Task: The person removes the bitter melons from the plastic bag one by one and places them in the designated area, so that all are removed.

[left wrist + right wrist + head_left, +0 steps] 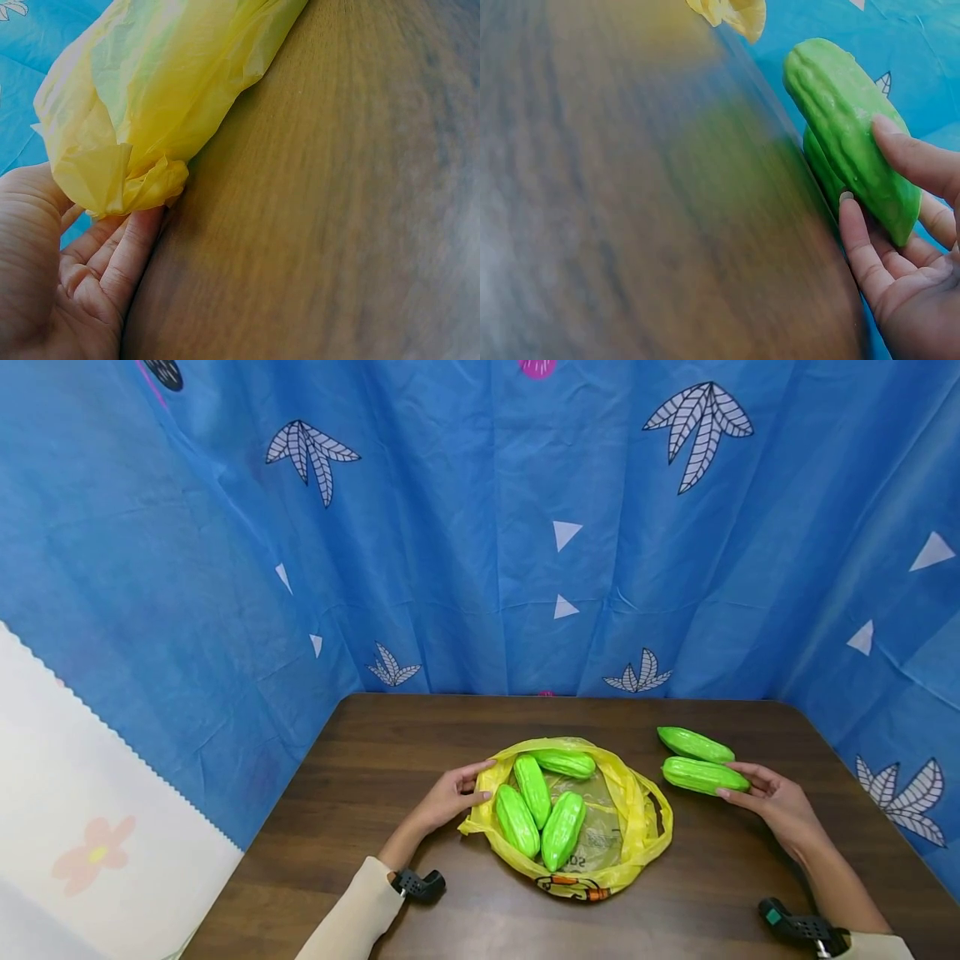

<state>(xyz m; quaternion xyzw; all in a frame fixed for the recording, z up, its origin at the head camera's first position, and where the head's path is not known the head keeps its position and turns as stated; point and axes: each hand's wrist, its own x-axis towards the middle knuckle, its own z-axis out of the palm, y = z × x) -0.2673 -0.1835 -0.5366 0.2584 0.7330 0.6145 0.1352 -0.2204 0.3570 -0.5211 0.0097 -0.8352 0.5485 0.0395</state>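
Observation:
A yellow plastic bag (633, 860) lies with its mouth spread wide on the table, and several bright green, ridged cucumbers (534, 792) rest inside it. My left hand (444, 797) holds the left side of the bag's rim, with a gathered corner of the plastic (124, 180) between thumb and fingers in the left wrist view. On the right, my right hand (776, 802) grips the right end of a loose cucumber (703, 775), thumb on one side and fingers on the other. A second loose cucumber (693, 743) lies just behind it, partly hidden in the right wrist view.
The dark wooden table (390, 735) carries everything. A blue curtain (450, 527) with leaf prints hangs behind it and along both sides. At the left is a white cloth (97, 785) with a flower print. The bag's handle loop (663, 818) sticks out toward the right.

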